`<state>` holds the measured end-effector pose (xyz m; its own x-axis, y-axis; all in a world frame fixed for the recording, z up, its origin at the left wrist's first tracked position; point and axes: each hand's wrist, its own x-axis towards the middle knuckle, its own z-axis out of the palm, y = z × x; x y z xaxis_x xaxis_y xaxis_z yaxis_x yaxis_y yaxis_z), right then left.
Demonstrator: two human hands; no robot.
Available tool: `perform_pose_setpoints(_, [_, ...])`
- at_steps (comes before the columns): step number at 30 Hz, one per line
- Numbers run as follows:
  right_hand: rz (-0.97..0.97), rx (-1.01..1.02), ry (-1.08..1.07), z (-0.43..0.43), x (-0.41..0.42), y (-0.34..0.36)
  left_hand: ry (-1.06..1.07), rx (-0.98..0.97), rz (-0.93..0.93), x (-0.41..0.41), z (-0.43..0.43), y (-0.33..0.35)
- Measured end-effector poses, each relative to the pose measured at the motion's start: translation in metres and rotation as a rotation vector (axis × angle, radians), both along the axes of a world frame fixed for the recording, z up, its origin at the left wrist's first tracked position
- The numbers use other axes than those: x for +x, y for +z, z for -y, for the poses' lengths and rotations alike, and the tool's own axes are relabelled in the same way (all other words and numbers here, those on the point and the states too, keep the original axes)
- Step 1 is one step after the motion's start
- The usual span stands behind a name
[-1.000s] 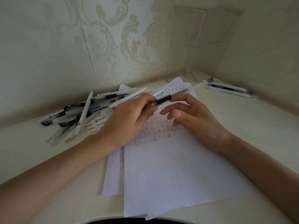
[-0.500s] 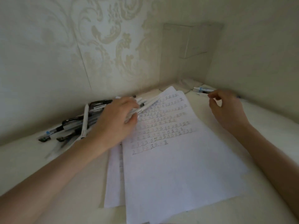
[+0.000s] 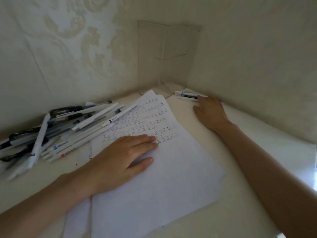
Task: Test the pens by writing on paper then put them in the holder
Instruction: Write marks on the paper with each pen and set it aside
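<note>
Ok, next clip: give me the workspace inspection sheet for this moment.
Surface: pale desk, set in a wall corner.
Job's things: paper sheets with rows of written marks, centre; pen pile to their left, some overlapping the paper; clear holder upright in the corner, no pens visible inside; few pens lying on the desk beside it.
Clutter: nothing seen.
Grippers: left hand flat on the paper; right hand flat on the desk, fingertips at the few pens.
Cables: nothing seen.
Surroundings: patterned wallpaper.
</note>
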<state>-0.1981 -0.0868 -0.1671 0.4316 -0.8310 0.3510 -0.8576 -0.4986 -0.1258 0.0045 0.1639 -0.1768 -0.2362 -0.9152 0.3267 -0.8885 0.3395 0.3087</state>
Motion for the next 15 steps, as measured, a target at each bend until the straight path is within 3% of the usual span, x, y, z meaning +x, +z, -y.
perform_pose_setpoints(6, [0.041, 0.007, 0.004, 0.000, -0.003, 0.000, 0.000, -0.003, 0.015, 0.000, -0.001, 0.000])
perform_pose_setpoints(11, [0.153, 0.067, 0.208, -0.025, 0.004, 0.013, 0.006, 0.013, 0.004, -0.001, -0.002, 0.002])
perform_pose_setpoints(15, [0.251, -0.039, 0.370, -0.055, 0.018, 0.026, 0.012, 0.008, -0.011, -0.002, -0.003, 0.002])
